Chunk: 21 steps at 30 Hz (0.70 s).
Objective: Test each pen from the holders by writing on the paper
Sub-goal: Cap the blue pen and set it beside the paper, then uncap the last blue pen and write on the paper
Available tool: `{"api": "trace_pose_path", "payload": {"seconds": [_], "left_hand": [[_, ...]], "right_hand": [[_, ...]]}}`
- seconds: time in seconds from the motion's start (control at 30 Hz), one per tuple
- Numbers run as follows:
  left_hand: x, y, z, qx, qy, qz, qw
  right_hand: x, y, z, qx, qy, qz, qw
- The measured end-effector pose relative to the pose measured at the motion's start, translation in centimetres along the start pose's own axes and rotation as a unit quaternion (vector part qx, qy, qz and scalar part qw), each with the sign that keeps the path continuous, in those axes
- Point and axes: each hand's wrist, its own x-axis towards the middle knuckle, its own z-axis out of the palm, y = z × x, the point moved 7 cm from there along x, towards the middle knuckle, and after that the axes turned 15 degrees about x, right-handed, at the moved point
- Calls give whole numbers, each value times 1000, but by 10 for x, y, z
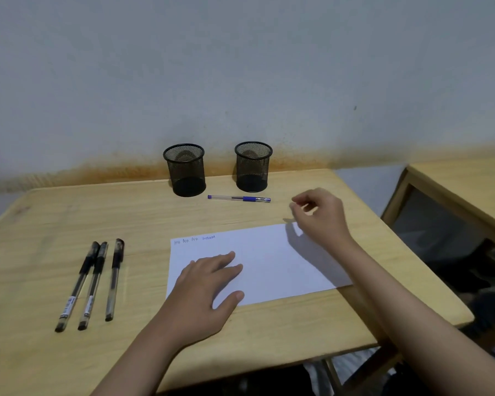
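Worktop (pixel 269 332): light wood, set against a pale wall with an orange-brown stain along its foot.
Paper (pixel 269 261): white sheet lying flat at the centre of the worktop, tilted a little, with a short line of small handwriting in its corner toward 11 o'clock; the words are too small to read.
Left hand (pixel 203 290): palm down on the paper's near-left part, fingers (pixel 226 260) spread loosely and flat, thumb out toward 3 o'clock; it holds nothing.
Right hand (pixel 319 215): raised above the paper's corner toward 1 o'clock, fingers curled in, thumb and forefinger tips drawn close together; whether anything is pinched there cannot be told.
Blue pen (pixel 239 198): lying flat on the worktop toward 12 o'clock from the paper, just in front of the two holders, pointing 9 to 3 o'clock, apart from both hands.
Left holder (pixel 185 170): black mesh cup upright at the far edge, no pen showing in it.
Right holder (pixel 253 167): black mesh cup beside it toward 3 o'clock, likewise showing no pen.
Black pens (pixel 93 284): three, capped, lying side by side toward 9 o'clock from the paper, caps pointing to 12 o'clock; the two leftmost touch near the caps, the third lies slightly apart.
Second table (pixel 463 190): another light wood piece at 3 o'clock, apart from the worktop.
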Motion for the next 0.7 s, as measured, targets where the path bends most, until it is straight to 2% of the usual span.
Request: {"api": "trace_pose_path", "payload": {"seconds": [0.07,0.23,0.5,0.57,0.7], "left_hand": [[0,0,-1,-6,1,0,1000],[0,0,-4,-15,7,7,1000],[1,0,-6,-19,17,7,1000],[1,0,-7,-19,21,7,1000],[0,1,-7,-13,25,13,1000]], "right_hand": [[14,-4,35,-27,-48,-13,998],[39,16,97,-134,-141,24,981],[51,15,129,-296,-232,-16,926],[49,8,125,-270,-224,-25,936],[36,-17,108,-66,-167,5,984]]}}
